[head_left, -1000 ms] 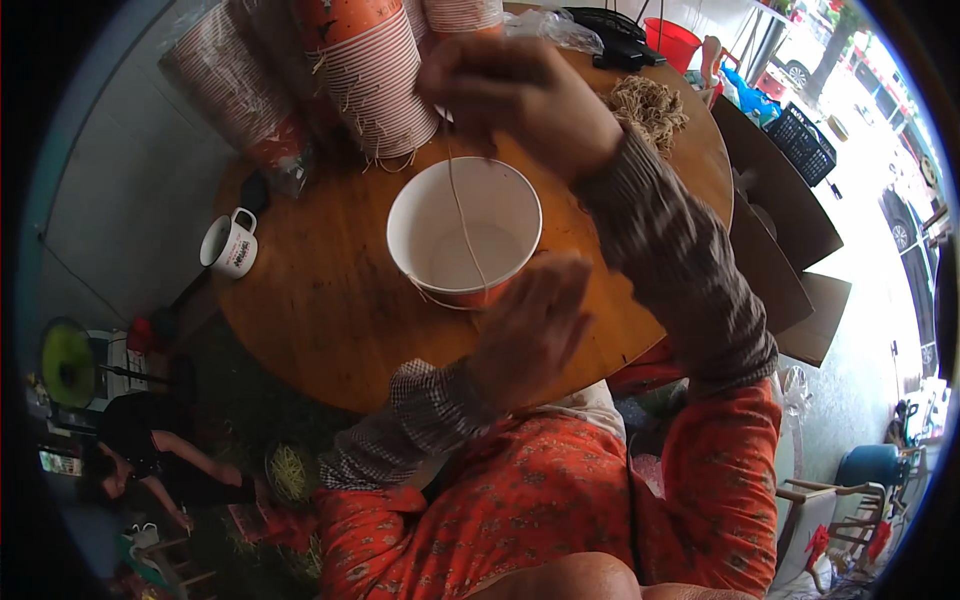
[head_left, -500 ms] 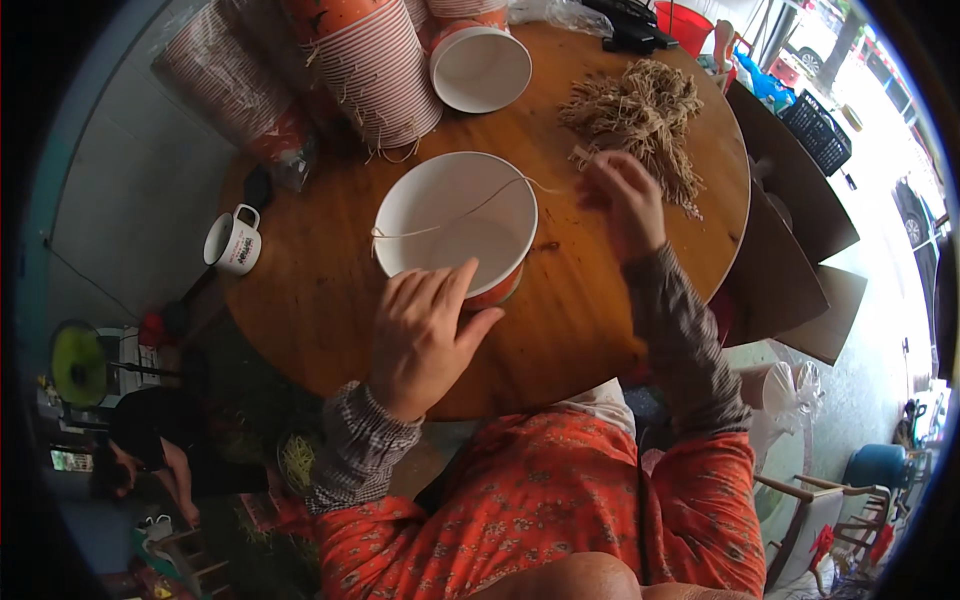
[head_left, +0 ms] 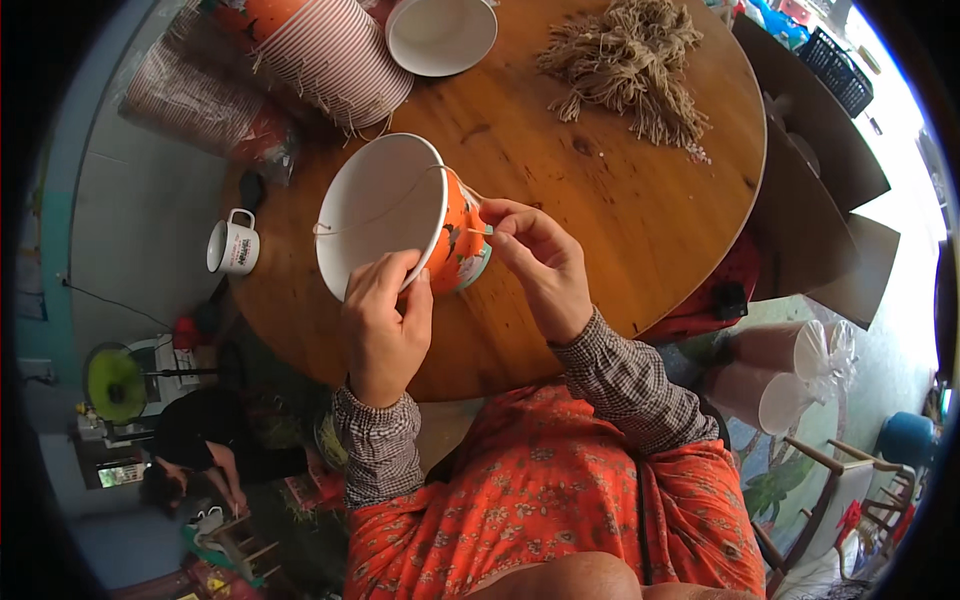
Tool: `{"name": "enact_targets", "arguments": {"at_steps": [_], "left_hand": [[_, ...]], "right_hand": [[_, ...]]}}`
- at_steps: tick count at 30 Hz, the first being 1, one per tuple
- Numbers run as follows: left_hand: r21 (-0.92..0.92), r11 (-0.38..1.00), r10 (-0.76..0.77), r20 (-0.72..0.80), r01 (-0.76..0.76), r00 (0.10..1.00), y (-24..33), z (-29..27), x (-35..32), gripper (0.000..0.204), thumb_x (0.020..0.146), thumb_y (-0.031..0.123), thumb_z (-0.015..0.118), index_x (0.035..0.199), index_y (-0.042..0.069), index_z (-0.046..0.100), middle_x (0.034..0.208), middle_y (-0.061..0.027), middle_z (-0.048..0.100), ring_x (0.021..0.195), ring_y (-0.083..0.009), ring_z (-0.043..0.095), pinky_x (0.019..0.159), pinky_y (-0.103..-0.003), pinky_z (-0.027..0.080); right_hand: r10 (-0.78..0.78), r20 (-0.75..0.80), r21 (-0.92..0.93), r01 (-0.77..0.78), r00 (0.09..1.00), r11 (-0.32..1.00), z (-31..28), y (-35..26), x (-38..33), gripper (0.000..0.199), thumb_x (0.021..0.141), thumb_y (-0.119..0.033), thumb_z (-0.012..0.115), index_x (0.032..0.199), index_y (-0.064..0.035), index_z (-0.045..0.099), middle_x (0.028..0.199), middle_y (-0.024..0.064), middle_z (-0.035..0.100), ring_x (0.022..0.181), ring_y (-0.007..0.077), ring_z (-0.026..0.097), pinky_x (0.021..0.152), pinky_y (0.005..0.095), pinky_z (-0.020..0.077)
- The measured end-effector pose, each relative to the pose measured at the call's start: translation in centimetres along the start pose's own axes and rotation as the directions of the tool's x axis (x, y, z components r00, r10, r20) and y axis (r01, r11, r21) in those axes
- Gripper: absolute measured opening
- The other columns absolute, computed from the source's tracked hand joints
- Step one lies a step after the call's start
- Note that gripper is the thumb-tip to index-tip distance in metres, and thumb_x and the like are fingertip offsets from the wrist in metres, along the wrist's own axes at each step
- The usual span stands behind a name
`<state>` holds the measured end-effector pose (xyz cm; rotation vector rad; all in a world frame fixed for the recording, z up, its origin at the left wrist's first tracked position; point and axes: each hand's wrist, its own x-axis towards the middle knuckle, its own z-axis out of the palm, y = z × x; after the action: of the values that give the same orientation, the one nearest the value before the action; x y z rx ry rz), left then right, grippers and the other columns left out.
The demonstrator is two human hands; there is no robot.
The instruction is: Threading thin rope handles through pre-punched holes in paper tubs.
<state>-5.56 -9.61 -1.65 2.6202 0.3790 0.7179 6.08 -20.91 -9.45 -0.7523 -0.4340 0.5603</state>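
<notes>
A paper bucket (head_left: pixel 375 225), white inside and printed orange outside, is tilted on its side with its mouth toward the left. My left hand (head_left: pixel 385 335) pinches the near rim, thumb outside and fingers over the edge. A thin tan cord (head_left: pixel 408 188) is fixed at the far-left rim, crosses the mouth and passes over the right rim. Beside the orange wall, my right hand (head_left: pixel 545 265) pinches the cord's free end between thumb and fingertips. A heap of similar tan cords (head_left: pixel 630 75) lies on the round wooden table (head_left: pixel 690 190).
Nested paper buckets (head_left: pixel 330 70) lean at the back left, beside a single bucket (head_left: pixel 440 35). A white mug (head_left: pixel 237 245) stands by the left edge. Open cardboard boxes (head_left: pixel 815 220) are off the right side. A person (head_left: pixel 205 440) bends over at the lower left.
The bucket has tipped over, turning its orange side toward my right hand. My right hand has come in from beside the cord heap to the bucket's wall. My left hand now grips the rim.
</notes>
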Motion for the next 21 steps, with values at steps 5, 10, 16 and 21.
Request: {"name": "enact_targets", "arguments": {"at_steps": [5,10,16,21], "left_hand": [[0.104,0.991,0.088,-0.021,-0.086,0.996,0.0,0.1,-0.4,0.011,0.082,0.001,0.061,0.092,0.001,0.06,0.082,-0.0117,0.064,0.077,-0.0293,0.06,0.076,-0.038,0.045],[0.144,0.982,0.121,0.043,-0.126,0.992,0.3,0.4,0.0,0.01,0.082,0.002,0.062,0.093,0.001,0.06,0.083,-0.0116,0.064,0.079,-0.0298,0.061,0.08,-0.04,0.044],[0.155,0.98,0.117,0.05,-0.123,0.992,0.3,0.7,-0.2,0.01,0.082,0.002,0.062,0.093,0.001,0.061,0.084,-0.0114,0.065,0.081,-0.0303,0.061,0.082,-0.04,0.044],[0.165,0.979,0.109,0.063,-0.118,0.992,0.3,0.8,-0.1,0.01,0.082,0.001,0.062,0.092,0.0,0.062,0.085,-0.0112,0.065,0.082,-0.0302,0.061,0.082,-0.04,0.044]], "right_hand": [[0.026,0.019,0.066,-0.027,0.999,0.997,0.1,0.8,-0.1,0.004,0.092,-0.003,0.057,0.094,0.0006,0.058,0.125,0.0106,0.056,0.108,0.0128,0.052,0.096,0.0298,0.0416],[0.077,-0.032,0.037,-0.076,0.997,0.996,-0.6,1.2,0.1,0.005,0.092,-0.004,0.057,0.095,0.0006,0.058,0.121,0.0095,0.058,0.106,0.0121,0.054,0.095,0.0285,0.0425],[0.142,-0.057,0.04,-0.139,0.988,0.989,-1.2,1.0,0.4,0.009,0.092,-0.007,0.059,0.097,0.0013,0.059,0.118,0.0084,0.059,0.103,0.0113,0.054,0.093,0.0273,0.0431],[0.112,-0.037,0.01,-0.112,0.993,0.994,-1.5,1.3,0.6,0.01,0.092,-0.008,0.059,0.096,0.0017,0.059,0.118,0.008,0.059,0.101,0.0107,0.054,0.092,0.027,0.0437]]}}
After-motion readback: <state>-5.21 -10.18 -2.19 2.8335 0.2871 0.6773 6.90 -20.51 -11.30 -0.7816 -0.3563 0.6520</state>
